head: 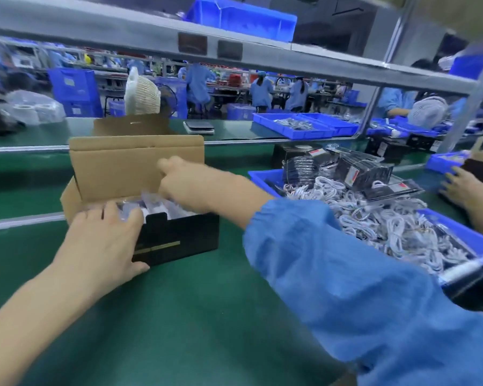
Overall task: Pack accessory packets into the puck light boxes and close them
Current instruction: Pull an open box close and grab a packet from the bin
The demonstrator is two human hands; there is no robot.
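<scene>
- The box [176, 238], black outside with a gold stripe and brown card inside, sits on the green mat [179, 316] at about 10 o'clock from the middle of the view, its lid [134, 162] standing open and upright at the far side.
- The left hand [106, 240] rests on the box's near left corner, fingers spread over the rim and thumb low against the black front; it presses rather than clasps.
- The right hand [190, 182], its arm in a blue sleeve [346, 288], reaches from 4 o'clock into the open top, fingers bent down into the box; whether they pinch anything I cannot tell, as the tips are hidden and blurred.
- Clear plastic packets [154, 204] show inside the box, between the two hands.
- At 3 o'clock a blue bin [466, 235] holds coiled white cables [374, 218] and black packets [363, 171] piled at its far end.
- At the far right edge another person's hand [469, 190] touches a dark box.
- Toward 12 o'clock, past the mat, lie shallow blue trays [304, 126] under a grey shelf rail [151, 37].
</scene>
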